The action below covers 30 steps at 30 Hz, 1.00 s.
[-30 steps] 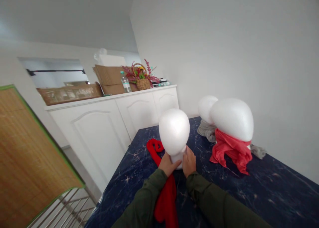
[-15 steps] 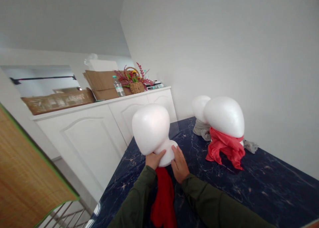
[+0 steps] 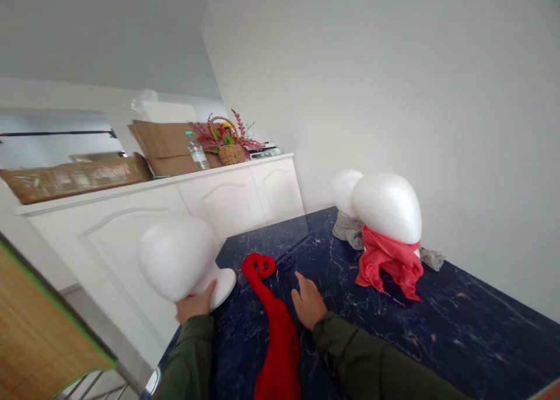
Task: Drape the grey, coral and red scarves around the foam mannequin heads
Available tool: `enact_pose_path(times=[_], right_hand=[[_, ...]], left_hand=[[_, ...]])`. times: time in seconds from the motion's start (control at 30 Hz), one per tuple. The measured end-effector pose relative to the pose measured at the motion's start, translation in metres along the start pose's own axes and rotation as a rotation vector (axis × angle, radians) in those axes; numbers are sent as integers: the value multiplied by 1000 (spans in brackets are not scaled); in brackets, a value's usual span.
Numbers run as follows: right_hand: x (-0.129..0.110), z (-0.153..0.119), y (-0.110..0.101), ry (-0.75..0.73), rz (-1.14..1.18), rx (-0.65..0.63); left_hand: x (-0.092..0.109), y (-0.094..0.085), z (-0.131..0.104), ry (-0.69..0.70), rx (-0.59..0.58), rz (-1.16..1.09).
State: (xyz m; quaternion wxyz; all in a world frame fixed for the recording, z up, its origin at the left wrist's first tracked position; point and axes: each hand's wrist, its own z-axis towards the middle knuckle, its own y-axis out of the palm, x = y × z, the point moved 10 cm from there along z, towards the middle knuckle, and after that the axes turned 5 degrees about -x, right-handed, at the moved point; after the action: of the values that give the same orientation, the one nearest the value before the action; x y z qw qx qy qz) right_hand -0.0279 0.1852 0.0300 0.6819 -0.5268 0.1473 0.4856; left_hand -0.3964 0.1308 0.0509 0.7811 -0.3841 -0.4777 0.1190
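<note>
the left hand [image 3: 195,305] grips a white foam head [image 3: 177,266] by its neck, tilted out past the near left edge of the bench [image 3: 459,324]. it looks light and stiff but easily dented, so the neck and flared base are the safest places to hold it. the right hand [image 3: 308,301] hovers loosely open over the bench, holding nothing, just right of a soft, limp red scarf [image 3: 273,324] lying there. two more foam heads stand far right, the nearer one wearing a coral scarf [image 3: 387,263].

Probably a home, white cabinets [image 3: 227,196], flower basket [image 3: 231,149]
</note>
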Motion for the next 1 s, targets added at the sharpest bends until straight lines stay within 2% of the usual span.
enact_pose_path(times=[0.07,0.2,0.3,0.47,0.53,0.63,0.67,0.7,0.8,0.87,0.93,1.0], right_hand=[[0,0,1,10,-12,-20],[1,-1,2,25,-18,-34],[0,-1,2,20,-20,-36],[0,1,4,25,-26,-65],[2,3,3,35,-9,-66],[5,5,-3,40,71,-17],[6,5,-6,34,106,5],[6,5,-8,22,140,27],[1,3,-15,-44,196,81],[-7,-1,-22,-105,200,118],[-19,-7,-37,-180,192,172],[-31,-17,-62,-280,170,244]], left_hand=[[-1,2,-1,-25,4,17],[12,9,-2,48,-43,8],[15,9,-3,82,-45,-34],[16,9,-7,117,-35,12],[19,6,-17,108,24,36],[31,-14,-53,106,254,6],[39,-19,-71,149,315,-25],[52,-20,-89,228,324,-58],[89,-9,-151,492,210,-146],[98,-3,-188,541,148,-202],[107,1,-220,615,100,-226],[118,5,-245,735,23,-215]])
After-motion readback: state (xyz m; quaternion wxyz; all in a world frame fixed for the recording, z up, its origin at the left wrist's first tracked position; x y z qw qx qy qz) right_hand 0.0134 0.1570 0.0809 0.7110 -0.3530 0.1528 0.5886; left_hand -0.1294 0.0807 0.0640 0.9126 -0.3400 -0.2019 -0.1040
